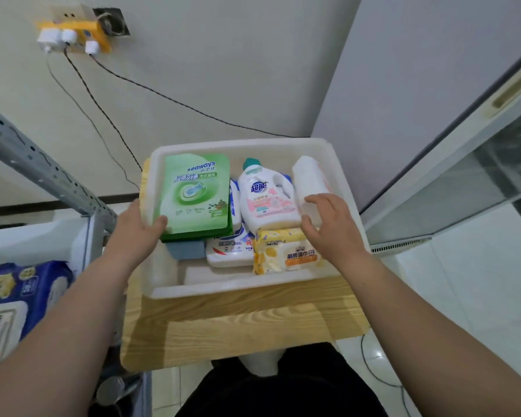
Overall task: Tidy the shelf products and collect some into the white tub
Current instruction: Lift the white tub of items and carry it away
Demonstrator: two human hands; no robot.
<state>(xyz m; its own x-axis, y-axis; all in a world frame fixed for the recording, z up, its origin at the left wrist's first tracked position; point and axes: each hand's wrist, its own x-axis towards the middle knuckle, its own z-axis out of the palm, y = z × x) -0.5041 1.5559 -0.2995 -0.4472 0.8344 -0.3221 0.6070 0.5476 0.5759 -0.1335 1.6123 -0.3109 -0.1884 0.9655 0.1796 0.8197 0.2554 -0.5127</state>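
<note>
Head view: the white tub (pixel 241 288) sits on the far half of the desk (pixel 238 332), reaching from its left edge almost to its right edge, and your two hands are on either side of it.

Your left hand (pixel 139 230) straddles the tub's left wall. Its thumb lies inside on the near-left corner of the green pouch (pixel 196 194), and its fingers are out of sight outside the wall, so it appears to grip the wall.

Your right hand (pixel 331 227) is inside the tub by the right wall. Its fingers curl over the near end of the white pack (pixel 310 179), and its thumb is tucked between that pack and the pink-labelled bottle (pixel 265 200).

The bottle lies between the pouch and the white pack, with its teal cap toward the far wall. The yellow wipes pack (pixel 286 251) lies just beside your right wrist, against the bottle's base.

A white-and-blue bottle (pixel 229 251) is mostly buried under the pouch and the pink-labelled bottle, so its print is hard to read. A blue box (pixel 187 251) shows only one edge beneath the pouch.

The white pack's label is washed out.

At the left border, a blue pack (pixel 21 290) is cut off by the frame.
</note>
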